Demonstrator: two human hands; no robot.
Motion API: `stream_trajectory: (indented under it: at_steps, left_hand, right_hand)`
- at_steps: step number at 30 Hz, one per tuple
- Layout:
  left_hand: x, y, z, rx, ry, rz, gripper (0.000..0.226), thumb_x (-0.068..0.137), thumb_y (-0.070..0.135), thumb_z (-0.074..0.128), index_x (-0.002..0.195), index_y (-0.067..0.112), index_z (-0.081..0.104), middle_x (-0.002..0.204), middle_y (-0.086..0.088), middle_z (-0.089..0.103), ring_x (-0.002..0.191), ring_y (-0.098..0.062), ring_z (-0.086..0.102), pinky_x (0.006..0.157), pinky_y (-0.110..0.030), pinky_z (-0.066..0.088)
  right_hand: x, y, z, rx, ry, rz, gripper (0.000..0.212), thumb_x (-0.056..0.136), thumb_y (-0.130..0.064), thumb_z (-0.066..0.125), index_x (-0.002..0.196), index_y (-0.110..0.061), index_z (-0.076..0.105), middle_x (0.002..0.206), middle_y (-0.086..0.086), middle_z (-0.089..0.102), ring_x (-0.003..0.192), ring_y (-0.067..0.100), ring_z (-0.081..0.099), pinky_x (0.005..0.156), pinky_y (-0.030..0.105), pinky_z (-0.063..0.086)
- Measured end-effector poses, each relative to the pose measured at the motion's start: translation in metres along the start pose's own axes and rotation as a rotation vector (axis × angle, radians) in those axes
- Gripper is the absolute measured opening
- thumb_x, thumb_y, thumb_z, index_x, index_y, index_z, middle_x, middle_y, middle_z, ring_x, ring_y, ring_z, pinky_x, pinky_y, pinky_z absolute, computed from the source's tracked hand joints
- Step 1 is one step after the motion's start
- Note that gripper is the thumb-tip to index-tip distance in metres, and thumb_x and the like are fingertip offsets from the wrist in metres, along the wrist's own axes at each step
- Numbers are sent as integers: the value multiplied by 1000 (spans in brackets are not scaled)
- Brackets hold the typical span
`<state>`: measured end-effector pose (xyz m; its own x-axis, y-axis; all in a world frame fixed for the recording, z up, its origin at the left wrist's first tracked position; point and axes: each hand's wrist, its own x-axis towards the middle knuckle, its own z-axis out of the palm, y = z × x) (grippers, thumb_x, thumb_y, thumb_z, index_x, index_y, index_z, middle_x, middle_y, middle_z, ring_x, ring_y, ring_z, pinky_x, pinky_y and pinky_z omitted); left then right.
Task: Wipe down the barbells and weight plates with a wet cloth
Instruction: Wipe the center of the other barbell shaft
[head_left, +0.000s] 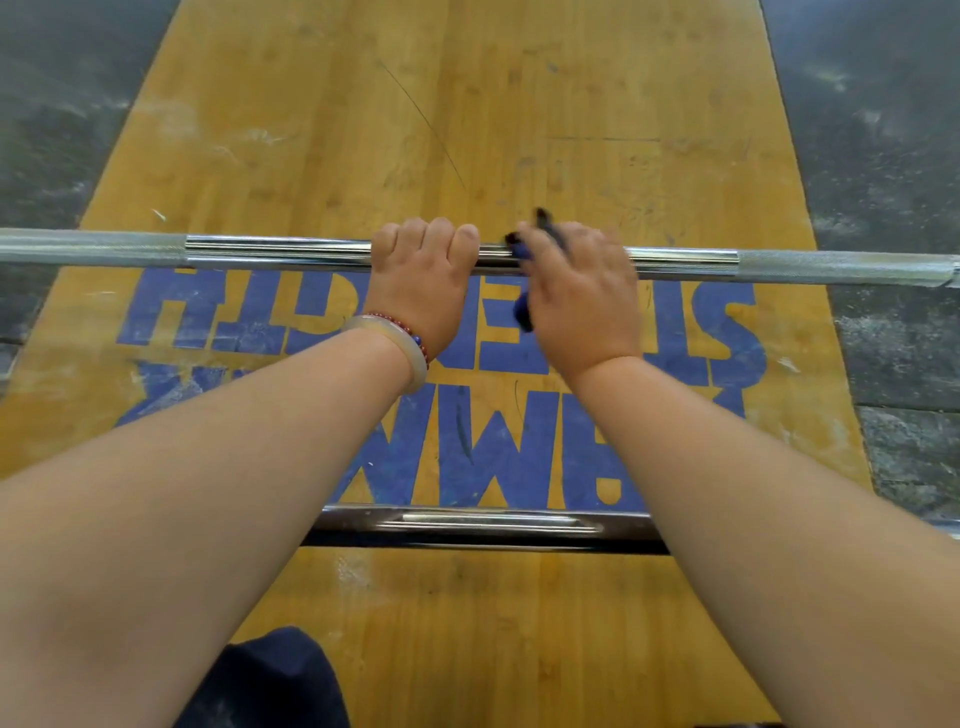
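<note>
The barbell (260, 249) lies across the wooden platform (311, 130). The left hand (415, 280) curls round its smooth middle, probably to stop it rolling. At that hand's 3 o'clock, the right hand (576, 301) grips a bunched cloth (522, 309) against the bar for wiping.

Left hand (418, 280) gripping barbell (280, 250), right hand (576, 296) pressing blue cloth (522, 312) on it

Two barbells (280, 249) (483, 525), one cloth (522, 312), two hands (415, 291) (582, 306)
</note>
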<state>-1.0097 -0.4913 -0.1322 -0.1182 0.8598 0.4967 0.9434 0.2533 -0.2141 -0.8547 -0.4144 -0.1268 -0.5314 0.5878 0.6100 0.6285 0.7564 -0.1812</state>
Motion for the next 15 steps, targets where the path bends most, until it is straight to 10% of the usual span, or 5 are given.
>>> stream_trajectory:
  at_steps: [5,11,15]
  left_hand:
    - [0,1,3,21,8,-10,55,55,5,62,104,16,40,81,-2,53,70,-25,52,74,-34,25]
    - [-1,2,6,7,46,3,48,65,11,64,107,15,41,84,-2,57,73,-25,55,76,-35,26]
    - [-1,0,6,13,25,2,54,60,6,66,106,16,40,82,-2,55,71,-24,53,74,-34,25]
  right_hand:
    - [5,25,-7,-131,59,393,30,93,-25,45,94,-6,69,95,16,63,91,38,58,103,48,31]
    - [-7,-23,8,-15,-67,-114,43,89,-18,47,130,-14,58,124,12,59,119,34,50,110,45,28]
    - [-13,22,-4,-80,-11,28,39,90,-18,47,127,-13,58,126,13,59,120,37,51,108,47,29]
